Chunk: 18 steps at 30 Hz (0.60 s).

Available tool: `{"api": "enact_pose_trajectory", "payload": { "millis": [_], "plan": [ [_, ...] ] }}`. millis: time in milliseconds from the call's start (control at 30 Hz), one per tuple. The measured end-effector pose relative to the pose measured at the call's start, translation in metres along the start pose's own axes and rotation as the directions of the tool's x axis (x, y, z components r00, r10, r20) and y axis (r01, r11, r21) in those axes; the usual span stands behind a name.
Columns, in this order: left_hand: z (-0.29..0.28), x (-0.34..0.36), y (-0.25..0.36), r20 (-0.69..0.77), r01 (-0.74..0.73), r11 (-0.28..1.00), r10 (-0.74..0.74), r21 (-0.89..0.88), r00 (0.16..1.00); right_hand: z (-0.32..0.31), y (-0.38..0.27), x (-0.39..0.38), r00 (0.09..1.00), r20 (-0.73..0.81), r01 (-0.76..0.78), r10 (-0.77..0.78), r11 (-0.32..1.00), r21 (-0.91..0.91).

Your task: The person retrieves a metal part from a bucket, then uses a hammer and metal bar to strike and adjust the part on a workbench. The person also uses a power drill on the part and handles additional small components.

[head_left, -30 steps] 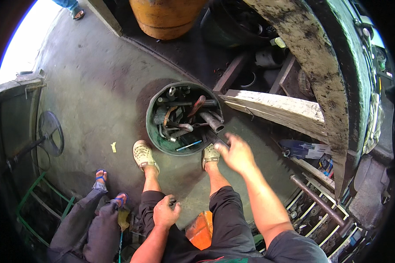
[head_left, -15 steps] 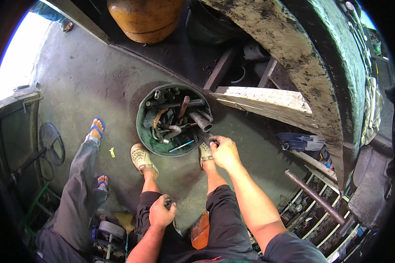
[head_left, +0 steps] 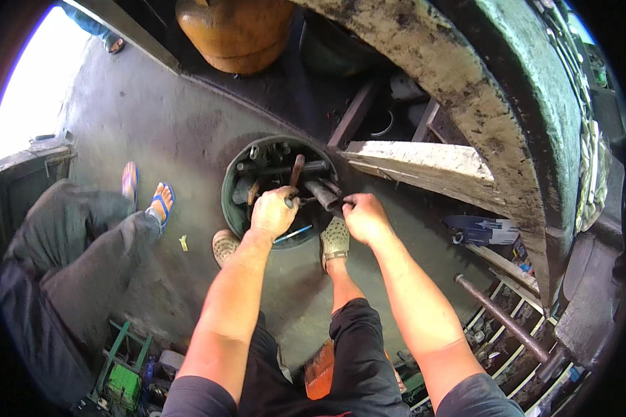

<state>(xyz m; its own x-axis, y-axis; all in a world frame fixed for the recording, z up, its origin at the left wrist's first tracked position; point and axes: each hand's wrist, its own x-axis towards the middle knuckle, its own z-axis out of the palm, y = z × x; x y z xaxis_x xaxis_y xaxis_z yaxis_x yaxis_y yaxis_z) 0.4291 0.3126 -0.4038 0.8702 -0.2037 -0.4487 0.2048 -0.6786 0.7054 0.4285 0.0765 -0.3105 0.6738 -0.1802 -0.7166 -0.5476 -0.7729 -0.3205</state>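
A round dark-green tub (head_left: pixel 231 191) of metal tools and pipes stands between my feet. My left hand (head_left: pixel 274 208) is over its near part, fingers closed round a small dark metal piece (head_left: pixel 292 203). My right hand (head_left: pixel 361 215) is at the tub's right rim, gripping a dark metal piece (head_left: pixel 342 206) beside a grey pipe (head_left: pixel 320 192). A reddish handle (head_left: pixel 297 167) sticks up behind my hands, and a blue pen-like rod (head_left: pixel 292 233) lies in the near part of the tub. The far ends of both held pieces are hard to make out.
A person's legs (head_left: pixel 101 250) in blue flip-flops are at left, another foot (head_left: pixel 115 43) at top left. An orange cylinder (head_left: pixel 233 38) is at the back. A timber frame (head_left: pixel 417 160) bounds the right, above a metal rack (head_left: pixel 511 323). A green metal frame (head_left: pixel 118 354) is at lower left.
My left hand has risen from near my knee to the tub. My right hand stays at the rim, now gripping. The person at left has moved their legs, both feet now close together.
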Motion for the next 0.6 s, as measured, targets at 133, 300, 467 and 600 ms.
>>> {"api": "enact_pose_trajectory", "payload": {
  "millis": [133,300,467,600],
  "plan": [
    [-0.013,-0.032,-0.046,-0.102,0.036,0.945,-0.073,-0.324,0.992,-0.007,0.001,0.011,0.999,0.023,-0.049,0.048,0.999,0.014],
    [-0.030,-0.044,-0.043,-0.129,-0.034,0.974,0.005,-0.222,0.992,-0.012,-0.003,0.018,0.999,0.027,-0.035,0.034,0.999,0.018],
    [-0.056,0.019,-0.053,-0.124,-0.030,0.984,0.008,-0.176,0.992,-0.011,-0.002,0.027,0.999,0.015,0.045,-0.045,0.999,0.030],
    [-0.075,0.067,-0.027,0.125,0.051,0.987,-0.071,0.151,0.990,-0.011,-0.007,0.027,0.999,0.048,-0.027,0.026,0.999,0.024]
  ]
}}
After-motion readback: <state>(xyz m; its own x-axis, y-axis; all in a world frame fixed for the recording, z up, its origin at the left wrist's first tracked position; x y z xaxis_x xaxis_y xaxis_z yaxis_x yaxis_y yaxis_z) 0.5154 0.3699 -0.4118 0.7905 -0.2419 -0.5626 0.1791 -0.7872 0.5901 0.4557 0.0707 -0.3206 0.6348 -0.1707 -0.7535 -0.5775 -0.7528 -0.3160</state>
